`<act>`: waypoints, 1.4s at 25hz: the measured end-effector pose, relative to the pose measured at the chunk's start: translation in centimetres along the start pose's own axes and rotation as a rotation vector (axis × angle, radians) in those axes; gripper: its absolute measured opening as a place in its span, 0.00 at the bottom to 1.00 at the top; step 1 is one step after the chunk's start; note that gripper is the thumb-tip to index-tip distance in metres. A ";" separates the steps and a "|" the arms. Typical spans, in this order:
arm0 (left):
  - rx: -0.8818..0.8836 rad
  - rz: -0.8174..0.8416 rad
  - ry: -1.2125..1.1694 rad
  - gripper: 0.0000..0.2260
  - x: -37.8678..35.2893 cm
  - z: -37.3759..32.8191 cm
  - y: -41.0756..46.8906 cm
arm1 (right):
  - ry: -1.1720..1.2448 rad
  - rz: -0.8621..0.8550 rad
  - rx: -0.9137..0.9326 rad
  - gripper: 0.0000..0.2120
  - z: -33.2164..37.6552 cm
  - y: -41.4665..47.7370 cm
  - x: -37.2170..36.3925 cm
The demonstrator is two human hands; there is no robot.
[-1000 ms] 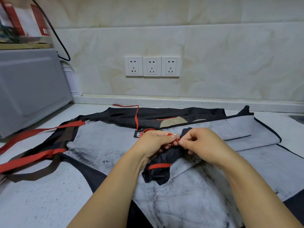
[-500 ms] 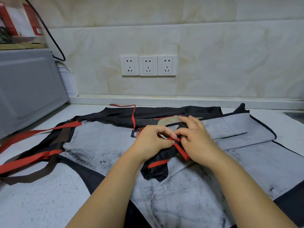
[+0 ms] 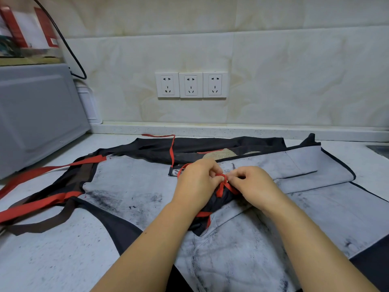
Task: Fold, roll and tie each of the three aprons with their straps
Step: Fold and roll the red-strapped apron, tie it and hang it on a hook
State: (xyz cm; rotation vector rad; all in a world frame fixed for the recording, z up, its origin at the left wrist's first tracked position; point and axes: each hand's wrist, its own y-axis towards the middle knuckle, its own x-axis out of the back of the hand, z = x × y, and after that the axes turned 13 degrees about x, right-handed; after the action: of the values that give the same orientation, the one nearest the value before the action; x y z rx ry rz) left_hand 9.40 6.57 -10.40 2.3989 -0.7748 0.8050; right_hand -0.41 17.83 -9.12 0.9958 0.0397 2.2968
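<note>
A small rolled black apron (image 3: 219, 204) with thin red straps (image 3: 223, 183) lies in the middle of the counter, on top of a spread grey-white apron (image 3: 134, 186). My left hand (image 3: 197, 184) and my right hand (image 3: 250, 184) meet above the roll, each pinching the red strap where it crosses into a knot. One strap end hangs down over the roll. A third apron, black (image 3: 210, 147), lies stretched out behind along the wall, with a thin red strap (image 3: 172, 150) across it.
A grey microwave (image 3: 37, 114) stands at the left, with a black cable (image 3: 69, 47) behind it. Wide red and brown straps (image 3: 40, 204) trail off the left side of the white speckled counter (image 3: 52, 256). Three wall sockets (image 3: 191, 85) sit above the back ledge.
My right hand, which reached forward over the roll half a second ago, has come back to meet the left. The red strap is now drawn into a tighter knot between the fingertips.
</note>
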 end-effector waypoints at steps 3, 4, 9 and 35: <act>-0.001 -0.002 -0.044 0.09 0.0 0.1 0.0 | 0.199 0.008 0.009 0.09 -0.1 -0.1 0.4; 0.004 -0.001 -0.055 0.09 0.0 0.1 0.0 | 0.238 0.030 0.008 0.10 -0.1 -0.2 0.5; 0.115 0.112 -0.121 0.11 0.4 0.3 0.0 | 0.015 0.108 -0.014 0.12 -0.3 0.1 0.5; 0.401 0.386 -0.422 0.08 2.4 1.2 0.1 | -0.139 0.095 0.059 0.08 0.0 -0.1 -0.3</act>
State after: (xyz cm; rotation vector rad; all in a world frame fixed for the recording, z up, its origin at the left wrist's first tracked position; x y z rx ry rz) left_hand 11.41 4.94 -9.59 2.8734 -1.3875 0.6437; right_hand -0.19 17.76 -9.32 1.2092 0.0029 2.3176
